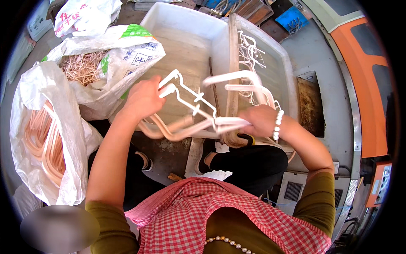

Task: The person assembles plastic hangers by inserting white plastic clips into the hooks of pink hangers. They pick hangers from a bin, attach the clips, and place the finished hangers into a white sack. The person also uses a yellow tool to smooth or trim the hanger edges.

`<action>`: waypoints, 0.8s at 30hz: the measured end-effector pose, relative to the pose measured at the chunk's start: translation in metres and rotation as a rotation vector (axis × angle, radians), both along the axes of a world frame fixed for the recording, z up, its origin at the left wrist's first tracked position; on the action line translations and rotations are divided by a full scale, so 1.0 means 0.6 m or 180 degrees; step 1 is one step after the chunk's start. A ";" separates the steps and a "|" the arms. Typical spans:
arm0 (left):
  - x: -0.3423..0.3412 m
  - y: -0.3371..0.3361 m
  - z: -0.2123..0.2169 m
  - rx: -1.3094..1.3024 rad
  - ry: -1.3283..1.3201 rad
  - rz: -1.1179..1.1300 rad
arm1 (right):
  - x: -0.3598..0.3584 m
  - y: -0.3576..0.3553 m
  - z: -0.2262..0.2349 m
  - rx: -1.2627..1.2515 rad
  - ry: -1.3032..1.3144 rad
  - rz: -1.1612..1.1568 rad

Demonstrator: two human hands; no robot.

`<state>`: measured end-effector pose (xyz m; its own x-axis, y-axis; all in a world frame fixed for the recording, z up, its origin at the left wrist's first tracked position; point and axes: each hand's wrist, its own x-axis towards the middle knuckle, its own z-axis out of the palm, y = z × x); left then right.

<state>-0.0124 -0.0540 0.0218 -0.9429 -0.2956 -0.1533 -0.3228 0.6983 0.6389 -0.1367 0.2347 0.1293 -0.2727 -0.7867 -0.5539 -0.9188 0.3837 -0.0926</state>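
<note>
Above a white tub (220,53), both my hands grip a set of pale pink moulded plastic pieces. The curved tubes (169,134) hang below and between the hands, partly blurred, and a thin white sprue (205,100) links parts of the set. My left hand (141,98) is closed around the left ends, fingers partly hidden. My right hand (260,120) is closed on the right side, with curved arms (237,78) of the set rising above it. A black and yellow object (247,138) lies just below my right hand; its kind is unclear.
To my left, a white woven sack (25,99) holds curved pink pieces (55,139); another sack (146,55) holds thin scraps (82,67). A wooden bar (233,63) crosses the tub, with white sprues (252,53) beyond it. An orange machine (355,84) stands at right.
</note>
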 end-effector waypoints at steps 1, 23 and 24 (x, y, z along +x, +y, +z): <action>-0.003 0.002 0.004 -0.0029 0.0091 0.0084 | -0.012 0.012 -0.021 -0.0040 0.0431 0.0030; -0.018 0.068 -0.052 0.4465 0.1010 0.0859 | 0.067 -0.162 -0.159 -0.3308 -0.2609 -0.3614; -0.016 0.079 -0.040 0.4697 0.1092 0.0836 | 0.077 -0.174 -0.171 -0.3374 -0.2447 -0.3515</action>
<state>-0.0221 -0.0067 -0.0019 -0.9402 -0.2389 -0.2429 -0.0289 -0.6545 0.7555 -0.0903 0.1306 0.0266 -0.8383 -0.5041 -0.2078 0.0940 0.2418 -0.9658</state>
